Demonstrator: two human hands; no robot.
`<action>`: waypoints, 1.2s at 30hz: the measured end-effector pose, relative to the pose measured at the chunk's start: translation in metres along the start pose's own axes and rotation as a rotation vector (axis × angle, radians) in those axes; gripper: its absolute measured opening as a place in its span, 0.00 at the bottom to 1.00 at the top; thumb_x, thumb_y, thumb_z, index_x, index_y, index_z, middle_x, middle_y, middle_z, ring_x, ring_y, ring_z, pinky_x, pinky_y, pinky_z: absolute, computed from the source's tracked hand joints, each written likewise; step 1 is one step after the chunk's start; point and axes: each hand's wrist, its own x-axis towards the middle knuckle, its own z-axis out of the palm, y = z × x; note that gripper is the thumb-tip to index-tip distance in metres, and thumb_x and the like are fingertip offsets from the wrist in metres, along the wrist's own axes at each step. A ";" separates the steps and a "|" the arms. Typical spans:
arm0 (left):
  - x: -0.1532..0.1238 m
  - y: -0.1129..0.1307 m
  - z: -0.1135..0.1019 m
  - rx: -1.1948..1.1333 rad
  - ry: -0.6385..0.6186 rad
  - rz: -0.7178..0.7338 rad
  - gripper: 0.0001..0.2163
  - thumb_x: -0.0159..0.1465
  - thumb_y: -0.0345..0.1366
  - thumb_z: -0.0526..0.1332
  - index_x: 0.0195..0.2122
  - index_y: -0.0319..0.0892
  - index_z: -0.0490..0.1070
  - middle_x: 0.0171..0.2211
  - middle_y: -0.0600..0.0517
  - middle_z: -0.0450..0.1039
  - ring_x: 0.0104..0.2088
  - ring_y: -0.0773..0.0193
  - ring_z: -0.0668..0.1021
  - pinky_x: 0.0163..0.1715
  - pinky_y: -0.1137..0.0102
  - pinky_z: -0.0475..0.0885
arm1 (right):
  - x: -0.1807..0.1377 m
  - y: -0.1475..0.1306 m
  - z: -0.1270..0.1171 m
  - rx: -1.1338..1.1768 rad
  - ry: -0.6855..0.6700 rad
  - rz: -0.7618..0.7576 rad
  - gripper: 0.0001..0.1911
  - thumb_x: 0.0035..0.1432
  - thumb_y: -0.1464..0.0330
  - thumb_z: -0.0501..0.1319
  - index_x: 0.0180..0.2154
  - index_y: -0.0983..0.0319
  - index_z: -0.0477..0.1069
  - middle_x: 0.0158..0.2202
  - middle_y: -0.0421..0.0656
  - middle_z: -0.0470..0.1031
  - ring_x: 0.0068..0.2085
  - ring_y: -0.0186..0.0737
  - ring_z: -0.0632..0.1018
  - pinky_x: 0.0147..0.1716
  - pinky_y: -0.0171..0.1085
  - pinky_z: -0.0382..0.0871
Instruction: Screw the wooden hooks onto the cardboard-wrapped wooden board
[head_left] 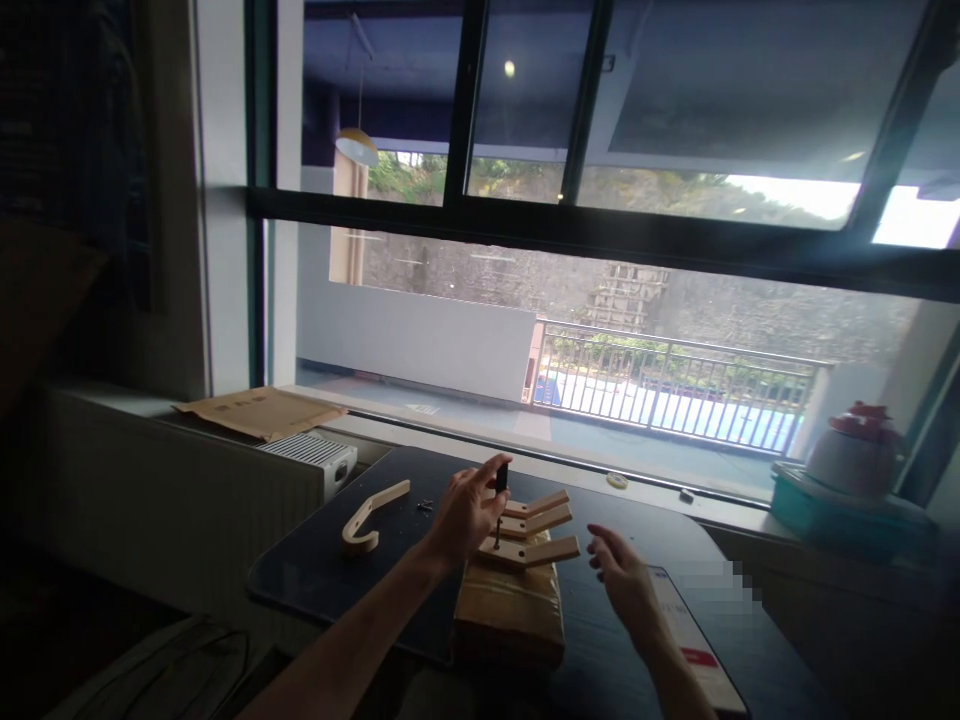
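My left hand [465, 510] grips the black handle of a screwdriver [502, 478]. The thin shaft points down and meets the nearest of several angled pale wooden pieces [551, 550]. These pieces lie side by side on a brown, tape-wrapped block [510, 605]. To the right, my right hand [621, 575] hovers just off the end of the nearest piece, fingers loosely apart and holding nothing I can see. A separate wooden hook [364, 520] rests on the dark table [315, 570], left of my left hand. Small dark screws [425, 505] lie between that hook and my hand.
Beside my right forearm is a flat panel with a bright screen [694, 640]. A yellow-white roll [616, 481] sits by the window sill. At far right a red-topped jug [855, 445] stands on a teal box [840, 505]. A brown envelope [262, 412] lies at left.
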 end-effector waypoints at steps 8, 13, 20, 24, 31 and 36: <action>0.009 -0.009 0.000 -0.008 0.057 0.016 0.11 0.57 0.35 0.61 0.42 0.47 0.72 0.33 0.52 0.72 0.33 0.63 0.74 0.40 0.66 0.70 | -0.022 0.037 0.057 0.189 -0.059 0.002 0.25 0.49 0.50 0.59 0.39 0.64 0.74 0.37 0.48 0.76 0.37 0.48 0.76 0.34 0.40 0.70; 0.009 -0.009 -0.002 -0.041 0.068 -0.044 0.10 0.56 0.36 0.63 0.40 0.45 0.72 0.33 0.53 0.73 0.32 0.65 0.76 0.37 0.68 0.72 | -0.025 0.033 0.050 0.142 -0.145 -0.014 0.22 0.51 0.52 0.58 0.38 0.63 0.74 0.37 0.47 0.73 0.38 0.45 0.75 0.35 0.38 0.70; 0.011 -0.003 0.000 -0.125 -0.029 -0.035 0.10 0.58 0.36 0.61 0.41 0.45 0.72 0.34 0.53 0.74 0.35 0.64 0.76 0.37 0.68 0.73 | -0.028 0.032 0.054 0.130 -0.057 -0.040 0.21 0.53 0.54 0.56 0.38 0.63 0.74 0.36 0.46 0.73 0.37 0.45 0.75 0.34 0.38 0.70; 0.011 -0.003 0.005 -0.150 -0.044 -0.007 0.10 0.58 0.34 0.60 0.42 0.44 0.72 0.32 0.52 0.73 0.35 0.64 0.76 0.38 0.67 0.72 | -0.027 0.032 0.051 0.128 -0.122 -0.044 0.20 0.53 0.54 0.57 0.39 0.63 0.74 0.37 0.47 0.74 0.38 0.45 0.75 0.35 0.39 0.70; 0.016 -0.003 0.006 -0.126 0.027 0.070 0.08 0.56 0.34 0.62 0.37 0.44 0.74 0.36 0.51 0.68 0.35 0.64 0.72 0.40 0.65 0.70 | -0.028 0.021 0.044 0.262 0.078 -0.095 0.27 0.51 0.56 0.59 0.52 0.60 0.69 0.45 0.47 0.74 0.41 0.46 0.75 0.40 0.43 0.69; 0.017 -0.003 0.006 -0.114 0.028 0.081 0.08 0.58 0.33 0.61 0.38 0.44 0.74 0.35 0.51 0.68 0.34 0.65 0.72 0.38 0.67 0.71 | -0.024 0.016 0.038 0.330 -0.026 -0.062 0.26 0.49 0.53 0.60 0.47 0.62 0.74 0.41 0.48 0.77 0.43 0.51 0.75 0.37 0.42 0.71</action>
